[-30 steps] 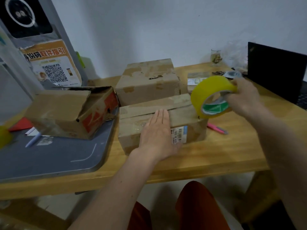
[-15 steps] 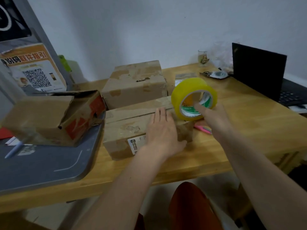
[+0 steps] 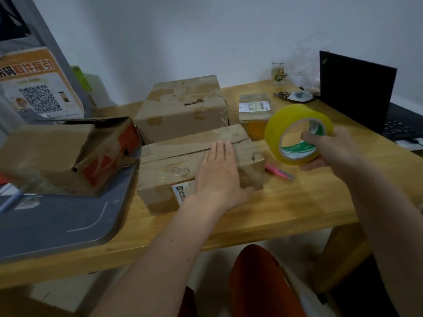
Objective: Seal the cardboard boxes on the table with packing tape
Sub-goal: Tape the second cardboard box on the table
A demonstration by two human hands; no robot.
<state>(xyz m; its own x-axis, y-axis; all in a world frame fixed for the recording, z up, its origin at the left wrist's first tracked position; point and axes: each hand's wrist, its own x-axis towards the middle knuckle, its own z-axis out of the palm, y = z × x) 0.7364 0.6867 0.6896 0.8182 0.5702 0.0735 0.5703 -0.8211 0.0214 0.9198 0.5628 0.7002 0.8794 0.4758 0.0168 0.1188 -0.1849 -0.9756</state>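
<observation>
A low cardboard box (image 3: pixel 174 161) with its two top flaps closed lies near the front of the wooden table (image 3: pixel 297 202). My left hand (image 3: pixel 219 177) presses flat on its right half, fingers straight. To the right of the box, above the table, my right hand (image 3: pixel 329 149) grips a yellow roll of packing tape (image 3: pixel 295 131), fingers through its core. Behind stands a larger closed box (image 3: pixel 183 108). At the left an open box (image 3: pixel 68 154) with red print lies on its side. A small taped parcel (image 3: pixel 254 110) sits at the back right.
A pink pen (image 3: pixel 278 171) lies just right of the front box. A grey board (image 3: pixel 57 220) covers the table's left part. A black laptop (image 3: pixel 357 92) stands at the right, with keys (image 3: pixel 295 96) and a glass (image 3: pixel 278 73) behind. A QR-code sign (image 3: pixel 39 92) leans at far left.
My right hand has carried the tape roll from over the box's right end out to the right. My left hand has stayed flat on the box.
</observation>
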